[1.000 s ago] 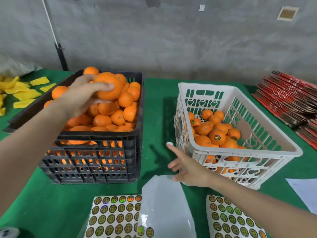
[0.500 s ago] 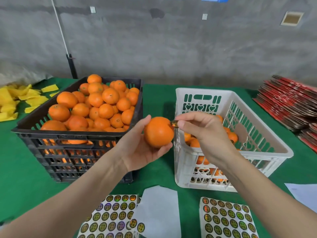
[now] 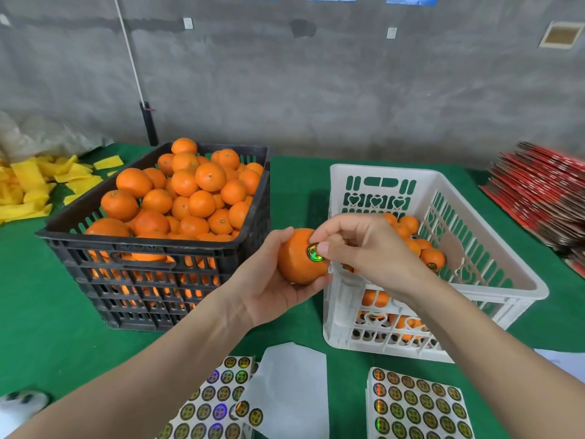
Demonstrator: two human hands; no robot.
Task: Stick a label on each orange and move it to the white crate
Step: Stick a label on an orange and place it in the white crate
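My left hand (image 3: 269, 286) grips an orange (image 3: 297, 261) between the two crates. A round holographic label (image 3: 314, 252) lies on its upper side, and the thumb of my right hand (image 3: 364, 248) presses on the label's edge, the other fingers curled. The black crate (image 3: 152, 274) on the left is heaped with several unlabelled oranges (image 3: 190, 198). The white crate (image 3: 493, 248) on the right holds several labelled oranges (image 3: 430, 256) at its bottom.
Two sheets of round labels lie at the near edge, one (image 3: 215, 403) on the left and one (image 3: 418, 407) on the right, with white backing paper (image 3: 288, 384) between them. Yellow foam pieces (image 3: 31, 185) lie far left. Red flat cartons (image 3: 544, 198) are stacked far right.
My left hand lifted an orange out of the black crate and brought it between the crates. My right hand rose from the table with a label and pressed it onto the orange.
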